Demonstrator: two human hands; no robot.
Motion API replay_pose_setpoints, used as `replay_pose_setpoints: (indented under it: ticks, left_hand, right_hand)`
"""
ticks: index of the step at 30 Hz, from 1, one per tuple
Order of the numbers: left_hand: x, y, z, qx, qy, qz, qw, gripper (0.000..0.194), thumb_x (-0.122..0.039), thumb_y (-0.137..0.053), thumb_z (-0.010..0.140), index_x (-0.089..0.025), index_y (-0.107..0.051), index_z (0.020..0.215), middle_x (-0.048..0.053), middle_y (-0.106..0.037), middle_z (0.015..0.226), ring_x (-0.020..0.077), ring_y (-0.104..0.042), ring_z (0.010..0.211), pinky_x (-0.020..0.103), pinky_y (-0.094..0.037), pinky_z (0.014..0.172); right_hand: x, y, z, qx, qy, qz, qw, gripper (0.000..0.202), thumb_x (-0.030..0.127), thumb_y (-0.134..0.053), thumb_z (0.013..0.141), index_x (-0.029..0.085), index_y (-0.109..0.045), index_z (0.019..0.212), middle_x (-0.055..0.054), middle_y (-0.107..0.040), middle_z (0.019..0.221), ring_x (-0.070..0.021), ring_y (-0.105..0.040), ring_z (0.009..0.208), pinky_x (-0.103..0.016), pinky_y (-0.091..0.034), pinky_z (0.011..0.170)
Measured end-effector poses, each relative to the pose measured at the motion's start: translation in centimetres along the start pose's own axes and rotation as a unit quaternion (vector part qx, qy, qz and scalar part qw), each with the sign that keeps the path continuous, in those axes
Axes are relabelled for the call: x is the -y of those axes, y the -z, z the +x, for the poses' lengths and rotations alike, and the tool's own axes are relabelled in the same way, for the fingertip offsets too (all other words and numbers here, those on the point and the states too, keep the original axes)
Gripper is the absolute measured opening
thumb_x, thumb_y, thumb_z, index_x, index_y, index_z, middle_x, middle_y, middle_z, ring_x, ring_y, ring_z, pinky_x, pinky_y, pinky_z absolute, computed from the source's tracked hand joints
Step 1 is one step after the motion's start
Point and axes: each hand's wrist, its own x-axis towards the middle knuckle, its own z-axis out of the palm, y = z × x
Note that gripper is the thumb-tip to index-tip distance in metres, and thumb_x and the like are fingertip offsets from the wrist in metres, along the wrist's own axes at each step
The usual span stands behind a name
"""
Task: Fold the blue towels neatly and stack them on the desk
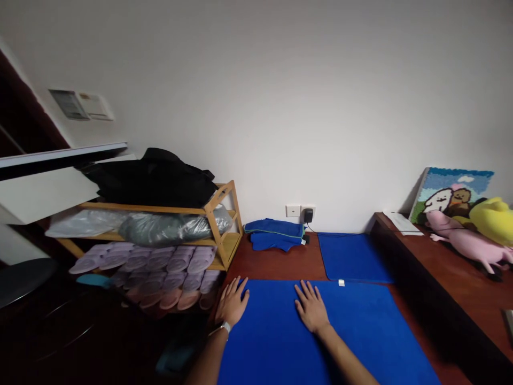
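So there's a big blue cloth (276,347) laid out flat on a reddish-brown wooden tabletop (276,264), and both hands are palm-down at its far side. The left hand (233,302) sits at the far left corner, fingers slightly spread, gripping nothing. The right hand (311,309) is around the middle of the far edge, fingers fanned, also holding nothing. Beyond them there's a bunched blue cloth with green trim (276,232), plus a smaller flat blue cloth (355,256) to the right.
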Motion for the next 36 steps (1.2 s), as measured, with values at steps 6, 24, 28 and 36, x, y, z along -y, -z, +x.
replay_pose_setpoints:
  ticks: [6,24,28,36]
  left_hand:
    - [0.0,0.0,0.2,-0.001,-0.009,0.009,1.000,0.052,-0.037,-0.046,0.098,-0.024,-0.054,0.148,0.011,-0.051,0.157,0.0265,-0.046,0.145,0.044,-0.033,0.121]
    - [-0.1,-0.1,0.1,-0.003,-0.001,-0.004,1.000,0.053,-0.037,-0.046,0.097,-0.025,-0.054,0.148,0.010,-0.051,0.158,0.0261,-0.045,0.146,0.044,-0.031,0.122]
    - [0.0,-0.5,0.0,-0.014,0.002,-0.024,1.000,0.053,-0.037,-0.046,0.097,-0.025,-0.054,0.148,0.010,-0.050,0.158,0.0271,-0.045,0.146,0.045,-0.031,0.122]
    - [0.0,-0.3,-0.2,-0.005,0.000,-0.027,1.000,0.053,-0.036,-0.045,0.098,-0.024,-0.054,0.148,0.012,-0.049,0.159,0.0266,-0.043,0.147,0.046,-0.030,0.122]
  right_hand:
    - [-14.0,2.2,-4.6,-0.113,-0.160,0.053,0.979,0.061,0.046,-0.039,0.096,0.024,-0.050,0.152,-0.005,-0.038,0.164,-0.0250,-0.024,0.155,-0.052,-0.009,0.128]
    - [-18.9,7.0,-5.7,-0.304,-0.225,0.389,0.840,0.046,0.061,-0.069,0.074,0.039,-0.072,0.113,0.002,-0.046,0.159,-0.0256,-0.008,0.158,-0.051,-0.001,0.129]
    - [-8.0,3.7,-1.2,-0.217,-0.134,0.447,0.857,0.077,0.072,-0.062,0.080,0.026,-0.060,0.142,-0.004,-0.041,0.162,-0.0289,-0.024,0.155,-0.052,-0.010,0.129]
    - [9.3,-5.3,5.1,-0.038,-0.062,0.808,0.585,0.081,0.075,-0.064,0.077,0.026,-0.060,0.142,-0.006,-0.043,0.160,-0.0267,-0.031,0.153,-0.047,-0.022,0.126]
